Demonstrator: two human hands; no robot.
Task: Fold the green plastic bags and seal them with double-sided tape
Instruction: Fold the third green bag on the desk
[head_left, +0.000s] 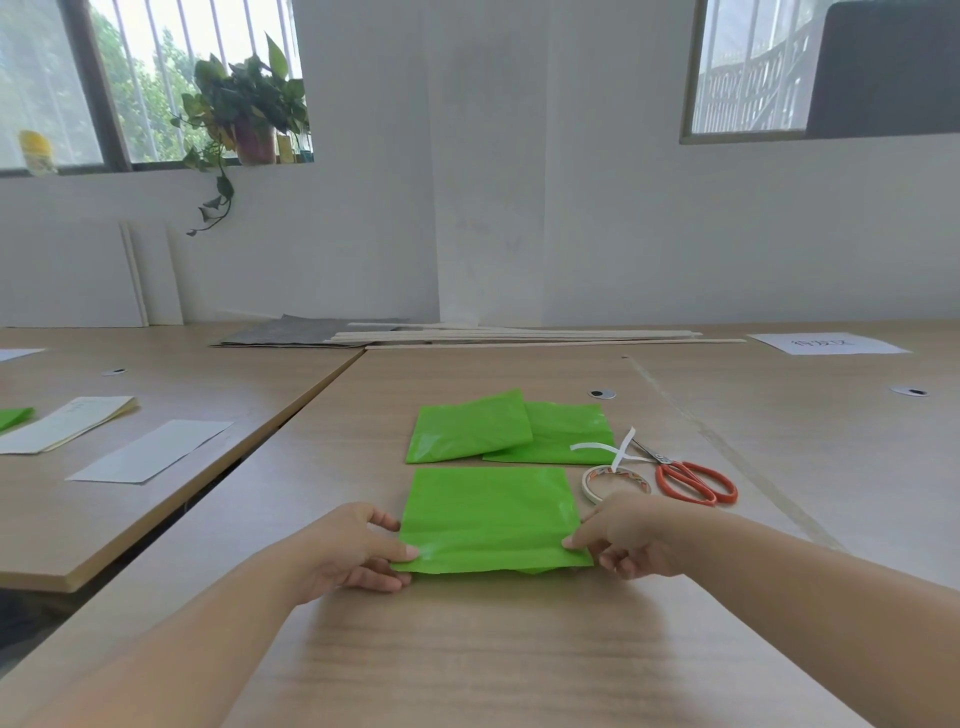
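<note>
At the near edge of the green bag (491, 512), my fingers (400, 552) pinch its two corners. The left hand (353, 545) has its thumb on top and the rest curled beneath the left corner, and the right hand (628, 535) grips the right corner the same way. The bag lies flat on the desk (467, 649) straight in front of me, with a narrow fold running under my thumbs.

Beyond it two more folded bags (470, 426) overlap. Just right of them are the tape roll (589, 486), a loose white strip (592, 446) and the orange scissors (696, 483).

The film looks slick, so I judge the fold could spring open or skew if one thumb lifts first. The curling strip could also stick to itself or to the wrong bag before I seal.
</note>
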